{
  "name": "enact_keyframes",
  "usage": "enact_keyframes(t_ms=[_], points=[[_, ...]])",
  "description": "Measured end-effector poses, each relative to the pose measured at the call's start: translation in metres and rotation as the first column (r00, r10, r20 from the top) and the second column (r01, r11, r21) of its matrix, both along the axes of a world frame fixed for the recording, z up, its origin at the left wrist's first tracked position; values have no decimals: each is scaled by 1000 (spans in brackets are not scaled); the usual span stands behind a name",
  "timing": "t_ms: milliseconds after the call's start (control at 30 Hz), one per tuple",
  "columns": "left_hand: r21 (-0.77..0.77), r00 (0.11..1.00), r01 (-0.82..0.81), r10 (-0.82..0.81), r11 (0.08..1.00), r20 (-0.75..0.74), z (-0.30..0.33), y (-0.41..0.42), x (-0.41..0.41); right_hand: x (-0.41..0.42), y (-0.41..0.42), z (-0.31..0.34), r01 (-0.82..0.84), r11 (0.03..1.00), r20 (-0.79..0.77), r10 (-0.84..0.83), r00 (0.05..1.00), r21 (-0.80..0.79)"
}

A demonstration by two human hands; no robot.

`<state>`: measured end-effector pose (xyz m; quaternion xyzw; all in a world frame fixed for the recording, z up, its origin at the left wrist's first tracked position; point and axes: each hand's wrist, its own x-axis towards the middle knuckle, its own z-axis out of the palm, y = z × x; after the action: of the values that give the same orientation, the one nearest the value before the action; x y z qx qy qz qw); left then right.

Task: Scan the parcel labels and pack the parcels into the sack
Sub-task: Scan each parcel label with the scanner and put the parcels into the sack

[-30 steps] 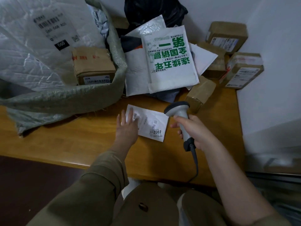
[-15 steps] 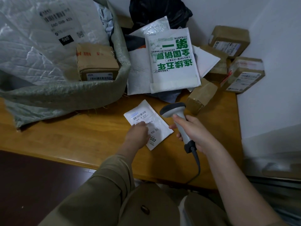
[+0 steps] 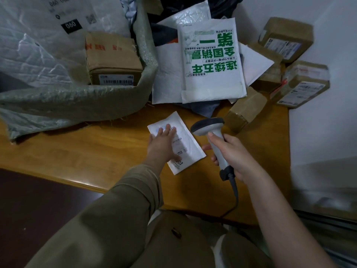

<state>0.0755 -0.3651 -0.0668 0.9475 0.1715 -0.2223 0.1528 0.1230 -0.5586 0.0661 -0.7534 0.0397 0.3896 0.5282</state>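
Woven grey-green plastic sack lies open-mouthed on its side at the far left of the honey-coloured wooden table; one brown cardboard box with a barcode label is already inside. A heap of unscanned parcels sits beyond the working spot: a large white padded mailer with green printing on top, and tan taped boxes to the right by the wall.

Step in hand, as judged: scan the small white flat mailer with a printed label, lying label-up on the table just in front of the heap.

Grey handheld corded scanner: right hand is wrapped round its handle, head tilted down toward the mailer from its right edge.

Left hand: flat, fingers straight and slightly spread, pressing on the mailer's left half. Fingertips cover part of the label's upper end.

To do it well: slide the fingers off the printed area so the barcode is bare, keep the mailer pinned flat, aim squarely, then carry it left to the sack mouth.
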Motion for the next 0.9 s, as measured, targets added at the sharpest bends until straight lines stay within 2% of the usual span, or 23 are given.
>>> enact_keyframes(t_ms=[167,300,533,667,800,900], points=[[7,999,17,-17,1000,-33,6,-2,0,3,11,4,-35,999,24,35,999,12],[23,999,5,-6,1000,44,1,-21,-4,7,20,13,-54,998,59,54,997,-10],[-39,986,-80,84,996,143,5,-31,-20,15,27,29,-84,995,54,87,995,-53],[-132,921,-271,297,953,252,7,-35,-35,15,25,36,-77,997,16,77,997,-12],[-175,841,-462,492,869,225,3,-43,-45,10,27,45,-76,997,24,76,997,23],[-234,739,-616,654,752,158,2,-47,-45,7,28,53,-101,995,40,101,994,15]])
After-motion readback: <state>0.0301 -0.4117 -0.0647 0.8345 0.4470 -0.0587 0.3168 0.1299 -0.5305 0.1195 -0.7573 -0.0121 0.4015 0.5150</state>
